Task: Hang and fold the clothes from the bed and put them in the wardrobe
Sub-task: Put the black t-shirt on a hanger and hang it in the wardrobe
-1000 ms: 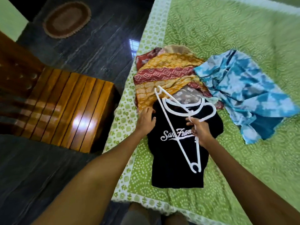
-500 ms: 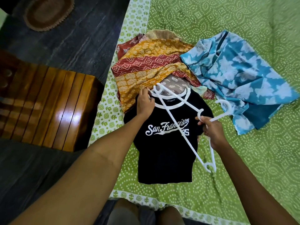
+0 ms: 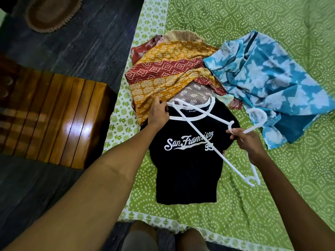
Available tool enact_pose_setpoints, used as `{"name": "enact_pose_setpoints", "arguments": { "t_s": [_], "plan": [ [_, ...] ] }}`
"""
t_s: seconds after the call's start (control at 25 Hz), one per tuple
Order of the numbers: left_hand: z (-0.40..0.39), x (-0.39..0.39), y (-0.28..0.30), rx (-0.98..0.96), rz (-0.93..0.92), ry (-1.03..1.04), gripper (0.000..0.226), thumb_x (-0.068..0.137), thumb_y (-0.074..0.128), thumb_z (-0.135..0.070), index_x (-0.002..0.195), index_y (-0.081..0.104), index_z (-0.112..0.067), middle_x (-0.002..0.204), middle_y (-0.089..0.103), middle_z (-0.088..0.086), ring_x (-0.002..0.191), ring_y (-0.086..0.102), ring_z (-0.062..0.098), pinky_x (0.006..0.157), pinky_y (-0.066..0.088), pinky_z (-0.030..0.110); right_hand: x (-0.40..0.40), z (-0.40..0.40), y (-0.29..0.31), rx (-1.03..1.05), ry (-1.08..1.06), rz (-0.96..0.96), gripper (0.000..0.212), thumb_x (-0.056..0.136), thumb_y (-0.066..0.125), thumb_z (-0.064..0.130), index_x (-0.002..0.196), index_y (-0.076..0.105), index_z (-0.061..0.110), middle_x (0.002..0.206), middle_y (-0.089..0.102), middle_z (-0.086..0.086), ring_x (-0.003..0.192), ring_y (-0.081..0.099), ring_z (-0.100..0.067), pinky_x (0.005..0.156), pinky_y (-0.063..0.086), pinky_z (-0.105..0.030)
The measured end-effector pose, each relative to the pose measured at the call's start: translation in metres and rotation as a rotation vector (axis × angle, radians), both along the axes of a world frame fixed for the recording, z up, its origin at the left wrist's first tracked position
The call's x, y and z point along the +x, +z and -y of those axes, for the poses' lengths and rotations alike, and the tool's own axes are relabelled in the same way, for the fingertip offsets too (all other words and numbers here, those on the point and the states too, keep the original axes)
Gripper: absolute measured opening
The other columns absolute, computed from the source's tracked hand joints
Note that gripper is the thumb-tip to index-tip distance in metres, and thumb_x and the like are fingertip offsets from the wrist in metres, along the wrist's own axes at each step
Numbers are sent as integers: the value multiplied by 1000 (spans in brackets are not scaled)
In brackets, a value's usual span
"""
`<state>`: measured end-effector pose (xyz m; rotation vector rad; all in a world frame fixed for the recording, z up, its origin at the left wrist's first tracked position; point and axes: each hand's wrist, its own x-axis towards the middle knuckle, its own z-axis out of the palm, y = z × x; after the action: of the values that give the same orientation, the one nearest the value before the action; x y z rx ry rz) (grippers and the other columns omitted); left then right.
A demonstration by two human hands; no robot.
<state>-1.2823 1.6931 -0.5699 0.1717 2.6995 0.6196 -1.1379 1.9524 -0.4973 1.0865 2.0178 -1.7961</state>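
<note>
Presently, the black T-shirt [image 3: 184, 160] lies flat, print up, at the near edge of the bed [image 3: 272, 205], its hem toward the person and its white-trimmed collar away. This layout keeps the neck opening accessible for the hanger.

The right hand [image 3: 249, 144] grips the white plastic hanger [image 3: 204, 134] near the base of its hook, fingers curled round the plastic. The hanger is angled across the shirt: one shoulder tip points at the collar, the other hangs off past the right sleeve. The left hand [image 3: 159, 115] pinches the collar edge beside that leading tip, probably to hold the opening apart so the tip can enter.

Beyond the collar lies a heap of unfolded garments: a mustard and red patterned cloth [image 3: 166, 69] on top of other pieces, and a blue and white printed garment [image 3: 268, 77] just to its right. None is hung or folded yet.

The bed is covered by a green dotted sheet with a pale printed border. Left of it stands a slatted wooden bench [image 3: 52, 120] on dark flooring, with an oval brown mat [image 3: 52, 13] farther off. No wardrobe is in view.
</note>
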Motion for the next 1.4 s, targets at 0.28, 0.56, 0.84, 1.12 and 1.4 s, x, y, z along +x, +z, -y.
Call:
{"name": "enact_pose_setpoints", "arguments": {
  "t_s": [0.28,0.56,0.84,1.12,1.4],
  "plan": [
    [9,12,13,-222,-133,-195,34,83,50,-1,116,50,-8,121,42,8,106,41,22,88,32,29,-19,17,7,145,217,-30,18,92,55,5,80,69,5,54,61,7,47,50,2,50,33,-13],
    [-3,32,34,-202,-116,-202,40,77,56,7,113,47,-9,127,40,6,94,46,20,68,34,25,-73,40,22,508,602,-58,20,90,59,23,76,71,17,56,57,12,47,49,0,50,31,-17],
    [-6,46,55,-124,-48,-73,44,80,56,7,121,44,-5,143,30,9,96,52,22,71,41,27,-106,73,25,564,716,13,21,91,57,30,83,71,18,62,56,6,55,47,-4,53,33,-21],
    [0,47,64,-172,-5,-19,56,81,59,1,131,37,-9,140,31,7,74,43,15,63,34,24,-117,49,51,582,811,82,17,88,61,24,77,70,15,57,54,8,53,47,-7,51,31,-24],
    [-31,63,80,118,33,-46,45,86,59,-13,127,42,-6,142,33,5,93,54,21,73,42,27,-92,93,7,368,646,-8,19,88,63,24,82,71,8,72,67,-4,75,63,-21,72,46,-35]
  ]
}}
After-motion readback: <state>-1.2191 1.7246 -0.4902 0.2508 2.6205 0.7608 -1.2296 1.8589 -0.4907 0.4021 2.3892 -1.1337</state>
